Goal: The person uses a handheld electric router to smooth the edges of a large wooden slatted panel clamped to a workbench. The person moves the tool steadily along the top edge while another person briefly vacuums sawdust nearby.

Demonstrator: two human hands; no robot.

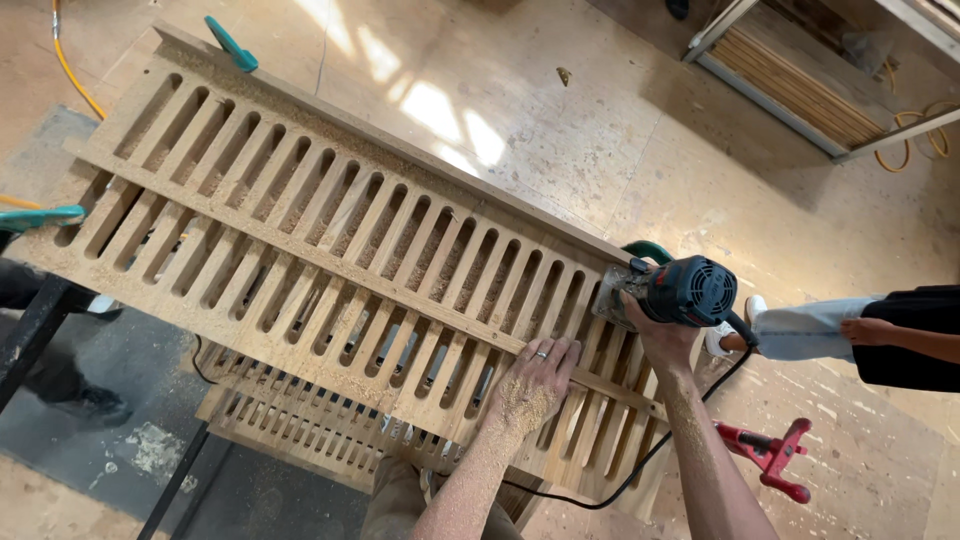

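Observation:
A long slotted wooden panel (300,240) lies across a work stand, covered in sawdust. My right hand (662,338) grips a dark blue electric router (680,292) sitting on the panel's right end. My left hand (533,380), dusted with sawdust and wearing a ring, presses flat on the panel just left of the router, fingers spread over the slats. The router's black cord (640,465) trails down below the panel.
Teal clamps (232,45) (40,216) hold the panel at its far and left edges. A second slotted panel (300,425) lies underneath. A red clamp (770,455) rests on the floor. Another person (850,330) stands at right. A wooden rack (800,85) and a yellow hose (915,135) sit at top right.

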